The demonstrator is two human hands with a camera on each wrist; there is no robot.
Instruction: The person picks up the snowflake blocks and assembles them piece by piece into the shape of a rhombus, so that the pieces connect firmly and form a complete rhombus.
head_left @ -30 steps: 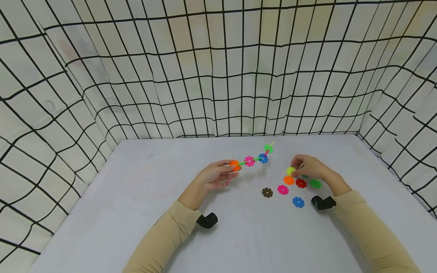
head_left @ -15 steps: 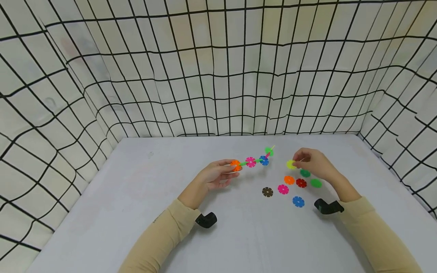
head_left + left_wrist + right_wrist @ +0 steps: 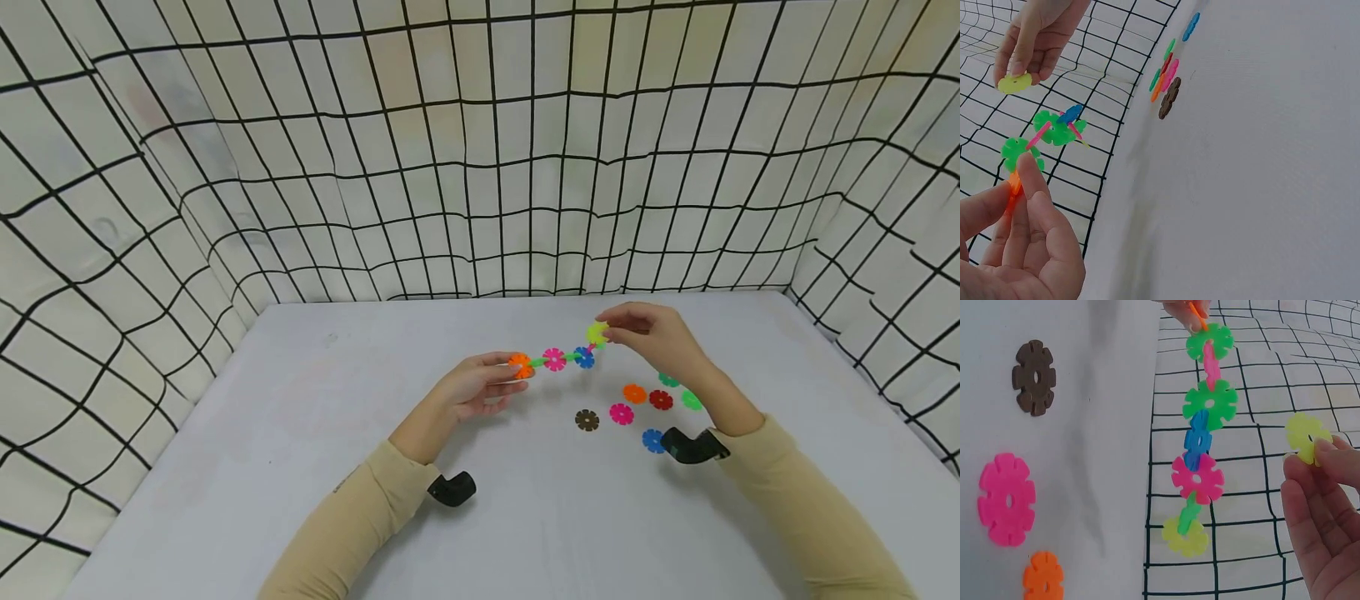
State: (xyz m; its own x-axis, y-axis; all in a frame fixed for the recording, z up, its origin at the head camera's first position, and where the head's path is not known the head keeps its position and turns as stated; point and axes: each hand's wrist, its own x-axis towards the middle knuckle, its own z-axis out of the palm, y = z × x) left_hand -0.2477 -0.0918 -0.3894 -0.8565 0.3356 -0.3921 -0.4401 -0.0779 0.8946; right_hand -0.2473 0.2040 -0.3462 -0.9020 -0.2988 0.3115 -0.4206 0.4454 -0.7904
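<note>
My left hand point(image 3: 480, 385) pinches the orange notched disc point(image 3: 519, 365) at one end of a chain of interlocked plastic flower discs, held up off the table. Along it, in the right wrist view, come green, pink and blue discs point(image 3: 1197, 439), down to a yellow end disc point(image 3: 1185, 537). Between thumb and fingers, my right hand point(image 3: 656, 337) holds a separate yellow notched disc point(image 3: 1307, 434). In the head view this disc overlaps the chain's far end; the right wrist view shows a gap between them.
Loose discs lie on the white table point(image 3: 375, 333) below my right forearm: brown point(image 3: 587, 420), pink point(image 3: 621, 414), orange point(image 3: 634, 393), red point(image 3: 661, 400), blue point(image 3: 653, 441) and two greens. Black netting point(image 3: 495, 192) over white walls surrounds the table's back and sides.
My right hand has lifted the yellow disc away from the loose discs and carried it left and farther back, to the chain's far end. The left hand stays nearly still.
</note>
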